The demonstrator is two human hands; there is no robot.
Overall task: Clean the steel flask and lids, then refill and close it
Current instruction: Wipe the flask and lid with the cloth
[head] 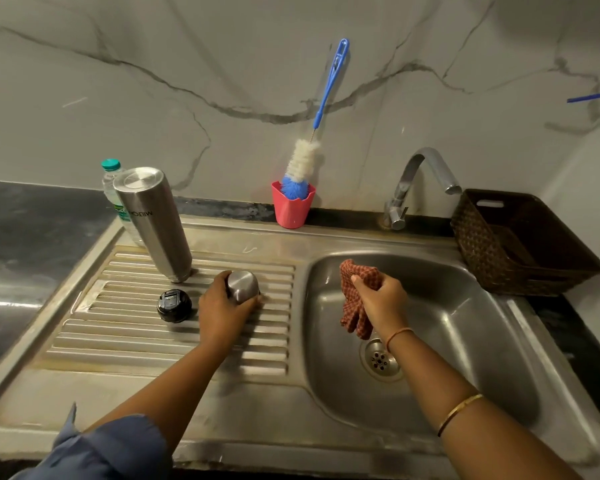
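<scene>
The steel flask point(153, 223) stands upside down at the back of the ribbed drainboard point(146, 341). A black inner lid point(174, 305) lies on the ribs in front of it. My left hand point(224, 315) grips the steel cup lid point(244, 285), which sits mouth-down on the drainboard right of the black lid. Over the sink basin point(465, 341), my right hand point(383, 301) holds a red checked cloth point(355, 296) that hangs down from the fist.
A plastic water bottle point(113, 188) with a green cap stands behind the flask. A red cup point(291, 209) holds a blue bottle brush point(321, 133) against the wall. The tap point(420, 181) rises behind the basin; a brown woven basket point(520, 244) sits right of it.
</scene>
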